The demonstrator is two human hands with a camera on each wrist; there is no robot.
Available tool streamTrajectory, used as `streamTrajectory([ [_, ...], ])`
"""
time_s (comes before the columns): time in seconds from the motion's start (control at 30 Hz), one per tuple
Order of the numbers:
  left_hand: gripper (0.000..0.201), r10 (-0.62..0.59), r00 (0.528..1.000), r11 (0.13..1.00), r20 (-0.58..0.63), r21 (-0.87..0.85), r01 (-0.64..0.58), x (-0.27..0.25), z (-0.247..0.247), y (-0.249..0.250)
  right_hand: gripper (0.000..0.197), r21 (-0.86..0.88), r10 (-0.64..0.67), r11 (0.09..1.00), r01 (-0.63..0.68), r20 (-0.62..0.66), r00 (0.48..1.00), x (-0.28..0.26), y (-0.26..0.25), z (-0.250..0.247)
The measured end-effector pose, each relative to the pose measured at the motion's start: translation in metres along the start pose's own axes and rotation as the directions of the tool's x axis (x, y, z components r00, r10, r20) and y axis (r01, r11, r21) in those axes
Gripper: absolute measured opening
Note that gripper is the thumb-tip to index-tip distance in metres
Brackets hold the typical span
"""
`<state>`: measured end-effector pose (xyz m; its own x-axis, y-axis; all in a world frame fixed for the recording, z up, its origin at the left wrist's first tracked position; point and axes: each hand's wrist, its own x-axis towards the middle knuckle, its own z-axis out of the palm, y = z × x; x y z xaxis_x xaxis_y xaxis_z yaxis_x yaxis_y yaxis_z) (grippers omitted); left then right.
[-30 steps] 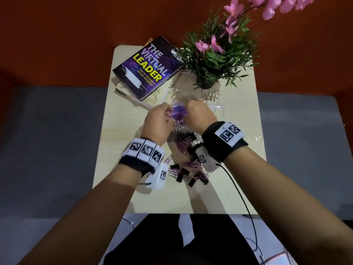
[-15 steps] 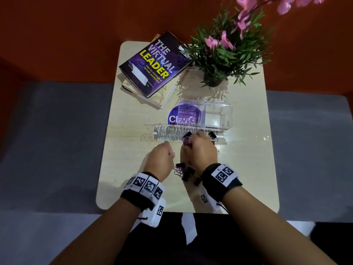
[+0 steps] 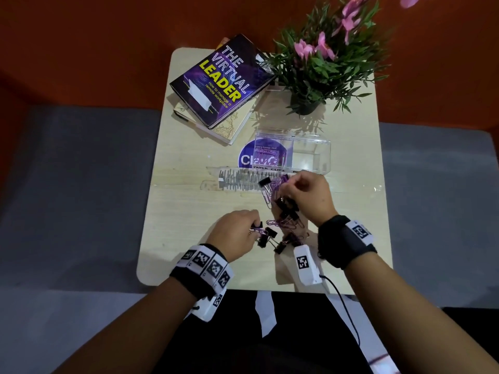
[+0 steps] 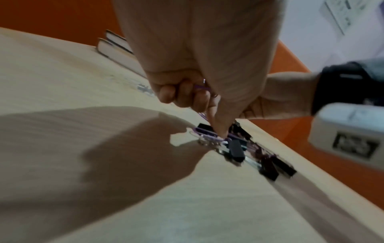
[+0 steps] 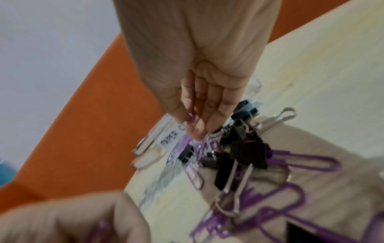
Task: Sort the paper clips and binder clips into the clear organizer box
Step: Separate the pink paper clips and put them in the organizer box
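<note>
A clear organizer box (image 3: 310, 155) sits mid-table with several purple paper clips in its left compartment, and its lid (image 3: 237, 180) lies flat in front. A mixed pile of black binder clips (image 3: 287, 209) and purple paper clips (image 3: 280, 225) lies nearer to me. At the pile's near left edge my left hand (image 3: 255, 228) has its fingers curled; in the left wrist view it holds a purple paper clip (image 4: 200, 87) while its index finger presses on another. My right hand (image 3: 286, 186) is at the pile's far end and pinches a purple paper clip (image 5: 190, 117).
Two stacked books (image 3: 221, 82) lie at the back left of the small wooden table (image 3: 183, 211). A potted plant with pink flowers (image 3: 316, 66) stands at the back right, just behind the box. Grey floor surrounds the table.
Both hands drew back from over the box's left compartment to the clip pile. The left hand now works the near edge, the right hand the far end.
</note>
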<state>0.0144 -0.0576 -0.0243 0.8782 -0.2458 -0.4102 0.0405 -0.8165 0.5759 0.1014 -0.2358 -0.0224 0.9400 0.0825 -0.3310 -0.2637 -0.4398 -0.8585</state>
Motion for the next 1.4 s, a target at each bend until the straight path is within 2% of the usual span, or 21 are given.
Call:
streamTrajectory([
  [0.07,0.011,-0.004,1.000,0.999,0.025,0.046,0.003,0.004,0.003,0.001,0.012,0.243,0.080,0.966,-0.083,0.023,0.997,-0.001,0.002,-0.008],
  [0.13,0.008,-0.012,1.000,0.998,0.024,0.064,0.010,0.007,0.003,0.001,0.010,0.428,0.142,0.890,-0.157,0.069,0.988,-0.004,0.001,-0.014],
  [0.2,0.006,-0.007,1.000,0.999,0.010,0.038,0.007,0.008,0.003,-0.001,0.009,0.512,0.165,0.836,-0.196,0.106,0.981,-0.006,0.001,-0.017],
  [0.27,0.009,-0.013,0.999,0.999,-0.033,-0.035,0.012,0.008,0.002,-0.005,0.022,0.509,0.164,0.834,-0.212,0.138,0.977,-0.007,0.002,-0.016],
  [0.33,0.014,-0.059,0.996,0.989,-0.074,-0.143,0.048,0.008,-0.001,-0.012,0.035,0.442,0.181,0.866,-0.233,0.158,0.971,-0.009,0.002,-0.013],
  [0.43,0.020,-0.141,0.982,0.966,-0.124,-0.235,0.108,0.012,-0.009,-0.018,0.043,0.332,0.227,0.905,-0.266,0.153,0.962,-0.009,0.001,-0.006],
  [0.5,0.017,-0.136,0.979,0.957,-0.153,-0.275,0.090,0.018,-0.015,-0.016,0.035,0.218,0.243,0.939,-0.265,0.122,0.962,-0.007,-0.001,-0.001],
  [0.57,0.013,-0.125,0.981,0.949,-0.150,-0.306,0.074,0.025,-0.020,-0.010,0.015,0.014,0.210,0.977,-0.211,0.087,0.974,-0.007,-0.004,0.007],
  [0.63,0.014,-0.110,0.986,0.958,-0.128,-0.277,0.071,0.035,-0.021,-0.004,0.010,-0.263,0.137,0.957,-0.125,0.028,0.990,-0.009,-0.006,0.016],
  [0.7,0.012,-0.064,0.993,0.982,-0.095,-0.182,0.046,0.042,-0.022,0.003,0.013,-0.448,0.106,0.885,-0.124,-0.067,0.992,-0.009,-0.007,0.024],
  [0.8,0.011,0.038,0.997,0.999,-0.069,-0.011,-0.039,0.047,-0.023,0.007,0.017,-0.491,0.127,0.852,-0.182,-0.142,0.982,-0.003,-0.008,0.032],
  [0.9,0.013,0.073,0.995,0.995,-0.069,0.067,-0.069,0.053,-0.020,0.003,0.016,-0.476,0.163,0.855,-0.204,-0.128,0.978,0.003,-0.009,0.034],
  [1.03,0.008,0.076,0.996,0.990,-0.045,0.121,-0.070,0.058,-0.021,0.003,0.007,-0.354,0.179,0.914,-0.198,-0.085,0.980,0.007,-0.007,0.027],
  [1.13,0.010,0.126,0.992,0.980,-0.025,0.161,-0.120,0.056,-0.019,-0.001,0.023,-0.071,0.168,0.983,-0.167,0.008,0.986,0.002,-0.006,0.010],
  [1.2,0.011,0.143,0.989,0.975,-0.027,0.175,-0.137,0.055,-0.017,-0.005,0.031,0.183,0.204,0.960,-0.214,0.072,0.976,-0.005,-0.001,-0.008],
  [1.3,0.014,0.083,0.989,0.996,-0.123,0.047,-0.077,0.051,-0.021,-0.001,0.027,0.416,0.253,0.856,-0.307,0.181,0.950,-0.020,0.005,-0.037],
  [1.37,0.016,0.007,0.986,0.992,-0.166,-0.121,-0.027,0.048,-0.032,0.008,0.019,0.438,0.250,0.842,-0.315,0.201,0.947,-0.027,-0.003,-0.051],
  [1.4,0.013,-0.017,0.984,0.979,-0.175,-0.201,-0.018,0.047,-0.040,0.015,0.013,0.415,0.228,0.862,-0.290,0.192,0.954,-0.027,-0.012,-0.056],
])
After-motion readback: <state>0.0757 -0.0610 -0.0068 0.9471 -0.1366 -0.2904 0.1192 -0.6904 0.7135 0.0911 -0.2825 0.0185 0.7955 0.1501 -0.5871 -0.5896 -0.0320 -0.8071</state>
